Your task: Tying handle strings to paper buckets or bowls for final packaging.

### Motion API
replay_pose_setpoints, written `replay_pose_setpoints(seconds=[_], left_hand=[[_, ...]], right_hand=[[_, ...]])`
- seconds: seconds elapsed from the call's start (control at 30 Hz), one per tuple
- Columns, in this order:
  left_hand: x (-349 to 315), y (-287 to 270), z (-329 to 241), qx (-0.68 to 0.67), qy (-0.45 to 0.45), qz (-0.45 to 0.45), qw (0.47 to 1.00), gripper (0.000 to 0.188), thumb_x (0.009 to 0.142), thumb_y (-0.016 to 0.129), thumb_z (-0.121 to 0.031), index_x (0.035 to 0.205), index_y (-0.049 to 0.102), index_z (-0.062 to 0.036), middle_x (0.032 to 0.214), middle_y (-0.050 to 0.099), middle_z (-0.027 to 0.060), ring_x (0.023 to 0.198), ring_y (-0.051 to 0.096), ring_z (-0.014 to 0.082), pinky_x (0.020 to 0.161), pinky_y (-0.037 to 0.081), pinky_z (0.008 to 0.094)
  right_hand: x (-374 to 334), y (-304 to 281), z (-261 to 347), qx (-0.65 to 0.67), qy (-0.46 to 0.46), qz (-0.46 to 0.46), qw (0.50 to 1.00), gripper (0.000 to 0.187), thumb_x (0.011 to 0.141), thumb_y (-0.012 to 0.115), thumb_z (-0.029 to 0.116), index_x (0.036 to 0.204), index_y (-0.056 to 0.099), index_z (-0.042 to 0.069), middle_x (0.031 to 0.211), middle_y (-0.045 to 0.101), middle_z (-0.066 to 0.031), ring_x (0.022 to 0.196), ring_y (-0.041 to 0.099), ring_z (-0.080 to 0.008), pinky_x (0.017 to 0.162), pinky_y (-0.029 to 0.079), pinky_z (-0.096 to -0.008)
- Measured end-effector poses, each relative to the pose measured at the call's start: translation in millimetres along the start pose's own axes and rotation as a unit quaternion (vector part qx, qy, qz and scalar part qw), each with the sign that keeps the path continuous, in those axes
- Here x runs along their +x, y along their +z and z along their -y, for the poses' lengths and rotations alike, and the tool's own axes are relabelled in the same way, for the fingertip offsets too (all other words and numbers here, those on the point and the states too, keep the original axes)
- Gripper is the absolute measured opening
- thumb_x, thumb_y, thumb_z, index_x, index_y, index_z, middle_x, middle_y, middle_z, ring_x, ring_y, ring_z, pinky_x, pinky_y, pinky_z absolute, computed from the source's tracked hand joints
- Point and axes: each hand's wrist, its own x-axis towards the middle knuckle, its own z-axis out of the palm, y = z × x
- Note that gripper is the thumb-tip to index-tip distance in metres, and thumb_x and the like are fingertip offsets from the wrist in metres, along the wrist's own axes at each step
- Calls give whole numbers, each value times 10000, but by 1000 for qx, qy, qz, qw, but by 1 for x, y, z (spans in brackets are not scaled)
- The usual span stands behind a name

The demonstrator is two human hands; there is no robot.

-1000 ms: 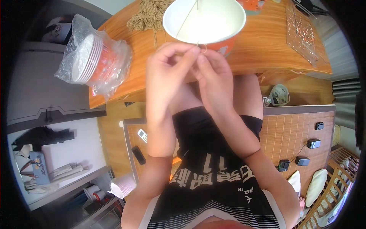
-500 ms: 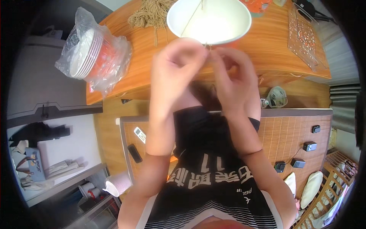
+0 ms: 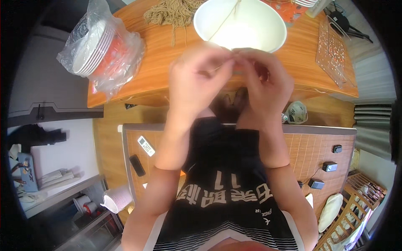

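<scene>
Just in front of a big white bowl [image 3: 200, 26], my two hands meet fingertip to fingertip above the table's near edge. My left hand [image 3: 193, 77] is closed in a pinch, thumb against forefinger. A thin tan string [image 3: 224, 21] runs across the bowl's mouth down to that hand. My right hand [image 3: 270, 79] is also pinched, its fingertips touching those of the left. The fingers are slightly blurred and hide most of the string between them. A loose heap of tan string [image 3: 173, 13] lies left of the bowl, some strands trailing toward me.
A clear plastic bag of stacked bowls [image 3: 102, 52] stands at the wooden table's left [image 3: 155, 62]. At right lies a clear board with small specks [image 3: 333, 52]. A remote [image 3: 146, 146] and a phone [image 3: 137, 165] rest on the mat beside me; a small bin [image 3: 297, 113] stands below the table.
My fingertips have come together, covering the bits of string that showed between them. Both hands sit slightly farther right in the picture, and the whole view has shifted a little.
</scene>
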Motion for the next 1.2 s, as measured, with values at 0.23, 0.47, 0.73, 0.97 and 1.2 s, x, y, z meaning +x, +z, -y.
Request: replay_pose_setpoints(seconds=[0.23,0.47,0.73,0.97,1.2], left_hand=[[1,-2,-4,30,51,-35,998,135,816,772,-7,941,744,-48,829,718,52,615,621,108,570,495,231],[0,-2,-6,45,79,-40,995,117,836,744,26,941,737,-25,871,714,97,678,681,174,622,546,282],[-1,-1,-2,131,142,-100,976,154,832,740,53,955,746,-40,924,688,45,606,588,96,549,462,223],[3,1,-10,110,98,-75,986,112,847,696,40,937,683,-26,885,642,135,751,670,316,642,537,355],[-1,9,-2,102,118,-98,983,160,835,701,86,937,702,-38,888,657,56,594,572,122,527,450,240]], right_hand=[[9,-4,-3,-52,-125,25,990,166,872,752,25,1035,760,59,958,751,-76,790,705,-191,654,565,-280],[10,-1,-1,-131,-189,-2,973,230,800,774,5,1006,758,105,849,719,-42,709,676,-202,618,548,-307],[25,-3,3,-125,-222,25,967,204,764,808,46,943,724,100,803,697,-31,648,647,-202,590,528,-317],[22,-1,1,19,-68,34,997,196,813,793,34,966,671,59,838,712,10,595,534,-29,525,397,-201],[27,-8,4,100,8,87,991,221,842,765,7,990,604,45,848,704,15,576,382,42,506,279,-159]])
